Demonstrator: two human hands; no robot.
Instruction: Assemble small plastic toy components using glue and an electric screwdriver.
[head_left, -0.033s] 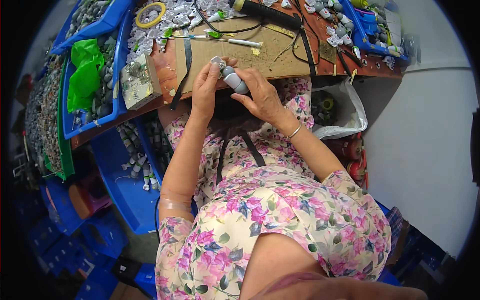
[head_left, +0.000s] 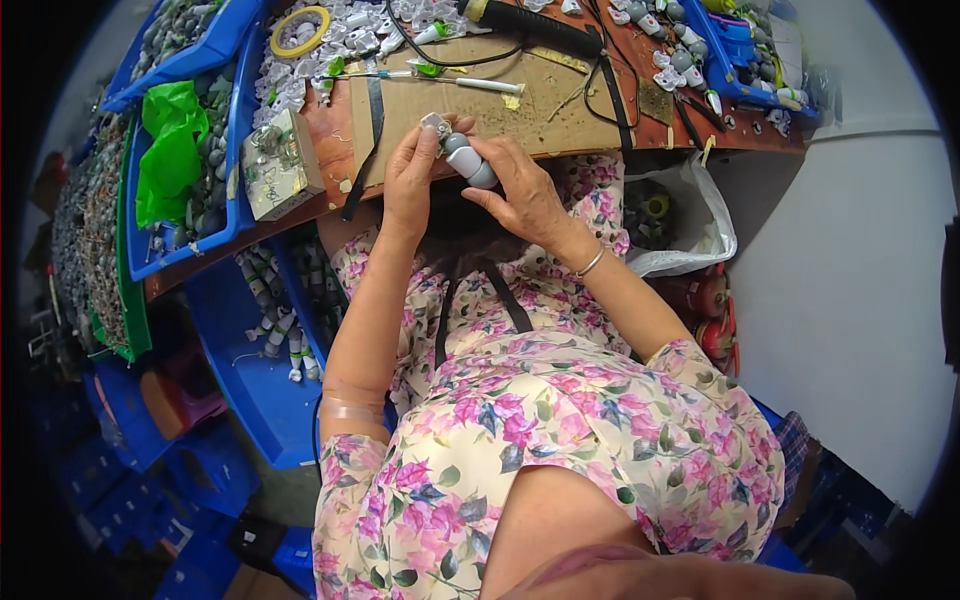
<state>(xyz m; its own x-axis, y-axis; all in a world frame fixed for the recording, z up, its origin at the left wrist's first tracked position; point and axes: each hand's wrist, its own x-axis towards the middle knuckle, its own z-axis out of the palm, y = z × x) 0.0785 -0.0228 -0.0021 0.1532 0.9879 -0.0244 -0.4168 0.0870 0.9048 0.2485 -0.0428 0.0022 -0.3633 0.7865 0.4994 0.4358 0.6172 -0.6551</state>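
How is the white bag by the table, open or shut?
Open: the white bag gapes, with something yellow visible inside.

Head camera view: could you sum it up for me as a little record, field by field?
Left hand: pinches a small white part
Right hand: holds a gray-and-white rounded piece
Held things: close together; whether joined, I cannot tell
On the bench: cardboard sheet, yellow ring, small box
At the left: blue bin holding green plastic and gray parts
Right, below the bench edge: open white bag
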